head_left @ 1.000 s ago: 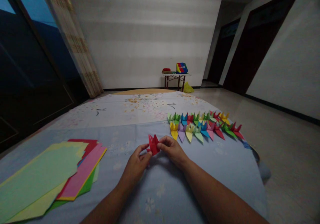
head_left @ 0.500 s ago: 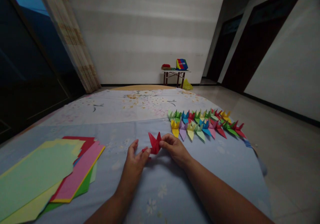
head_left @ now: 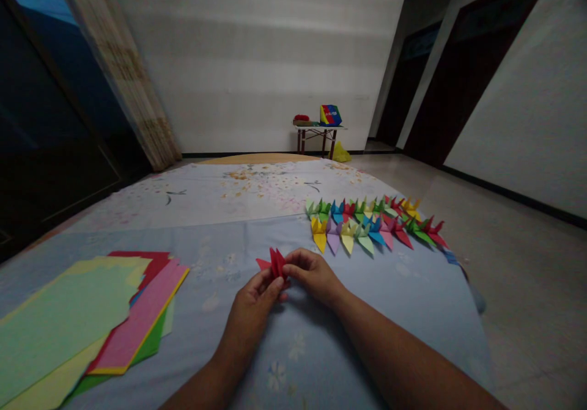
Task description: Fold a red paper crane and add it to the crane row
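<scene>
Both of my hands pinch a small red folded paper crane (head_left: pixel 274 263) just above the blue sheet (head_left: pixel 403 300). My left hand (head_left: pixel 254 303) grips it from below with thumb and fingers closed. My right hand (head_left: pixel 310 272) holds its right side in a pinch. Two rows of finished paper cranes (head_left: pixel 372 223) in several colours lie on the sheet just beyond and right of my right hand.
A fanned stack of coloured paper sheets (head_left: pixel 87 321) lies at the left. A white flowered cloth (head_left: pixel 238 193) covers the far part. A small table (head_left: pixel 316 138) with a colourful box stands by the wall. A curtain (head_left: pixel 121 86) hangs at the left; dark doorways at the right.
My left hand, open half a second ago, has closed on the red crane again. The crane has turned and sits lower between both hands.
</scene>
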Demonstrator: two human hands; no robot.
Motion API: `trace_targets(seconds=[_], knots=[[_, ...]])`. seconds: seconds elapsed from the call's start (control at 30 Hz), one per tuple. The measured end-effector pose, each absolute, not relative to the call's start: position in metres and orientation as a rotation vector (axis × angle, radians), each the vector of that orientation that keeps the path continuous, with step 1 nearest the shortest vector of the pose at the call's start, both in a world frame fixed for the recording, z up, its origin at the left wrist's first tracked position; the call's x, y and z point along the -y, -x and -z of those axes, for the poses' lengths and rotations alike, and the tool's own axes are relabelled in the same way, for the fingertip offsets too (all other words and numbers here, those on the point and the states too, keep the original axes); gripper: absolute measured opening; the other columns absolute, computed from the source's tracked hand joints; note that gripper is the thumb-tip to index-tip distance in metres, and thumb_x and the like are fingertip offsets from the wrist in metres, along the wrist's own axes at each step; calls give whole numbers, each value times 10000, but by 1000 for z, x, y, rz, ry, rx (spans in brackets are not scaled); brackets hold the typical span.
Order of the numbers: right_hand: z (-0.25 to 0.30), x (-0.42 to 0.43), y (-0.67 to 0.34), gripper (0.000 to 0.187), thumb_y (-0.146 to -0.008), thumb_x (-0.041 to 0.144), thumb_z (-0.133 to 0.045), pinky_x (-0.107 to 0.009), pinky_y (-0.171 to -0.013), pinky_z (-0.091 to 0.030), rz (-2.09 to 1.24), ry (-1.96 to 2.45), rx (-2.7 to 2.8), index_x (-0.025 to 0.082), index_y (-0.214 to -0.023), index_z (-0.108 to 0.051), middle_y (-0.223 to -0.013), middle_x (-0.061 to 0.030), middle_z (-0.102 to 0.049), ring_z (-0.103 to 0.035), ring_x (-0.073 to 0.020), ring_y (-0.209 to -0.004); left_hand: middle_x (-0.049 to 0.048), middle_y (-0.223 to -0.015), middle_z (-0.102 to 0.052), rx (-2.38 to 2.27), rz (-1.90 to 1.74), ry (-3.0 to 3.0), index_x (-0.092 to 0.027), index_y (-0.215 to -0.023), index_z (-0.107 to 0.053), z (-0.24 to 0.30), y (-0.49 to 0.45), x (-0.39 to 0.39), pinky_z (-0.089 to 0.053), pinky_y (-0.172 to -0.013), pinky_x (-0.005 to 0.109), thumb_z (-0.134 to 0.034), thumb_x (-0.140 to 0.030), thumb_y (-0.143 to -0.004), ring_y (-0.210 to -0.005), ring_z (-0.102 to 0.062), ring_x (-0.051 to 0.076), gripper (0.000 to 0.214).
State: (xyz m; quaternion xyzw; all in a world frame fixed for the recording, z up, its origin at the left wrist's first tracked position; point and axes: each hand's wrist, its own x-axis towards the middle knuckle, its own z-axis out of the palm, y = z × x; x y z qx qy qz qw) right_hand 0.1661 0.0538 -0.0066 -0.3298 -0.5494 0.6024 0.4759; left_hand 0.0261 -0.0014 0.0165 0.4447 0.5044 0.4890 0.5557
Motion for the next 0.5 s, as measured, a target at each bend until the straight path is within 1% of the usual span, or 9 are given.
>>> trace_targets(seconds=[0.13, 0.27, 0.37, 0.5], knots=[[4, -50, -165, 267, -687, 393, -675, -259, -657, -446, -1360, 890, 1441, 161, -813, -630, -721, 3, -638, -570, -115, -644, 71, -988, -692, -1188, -1174, -1054, -148, -1039, -625, -17, -26, 1, -527, -756, 304, -652, -394, -698, -870, -652, 215, 420], [4, -50, -166, 250, -708, 380, -657, -261, -646, -447, -1260, 971, 1500, 160, -826, -649, -719, -6, -641, -574, -130, -662, 67, -953, -702, -1229, -1155, -1092, -143, -1030, -630, -16, -25, 1, -523, -774, 320, -589, -442, -743, -783, -672, 201, 416], [7, -51, -166, 241, -702, 385, -665, -254, -623, -442, -1193, 1015, 1509, 163, -793, -654, -700, -7, -637, -572, -132, -649, 75, -953, -703, -1227, -1165, -1115, -136, -1017, -638, -15, -23, 0, -520, -786, 337, -564, -454, -757, -785, -675, 211, 418], [11, -52, -166, 237, -705, 400, -662, -253, -603, -438, -1073, 1076, 1546, 165, -727, -650, -676, -13, -628, -564, -134, -631, 76, -958, -705, -1239, -1177, -1128, -136, -1005, -643, -14, -21, -1, -517, -792, 348, -596, -426, -732, -786, -677, 220, 401]])
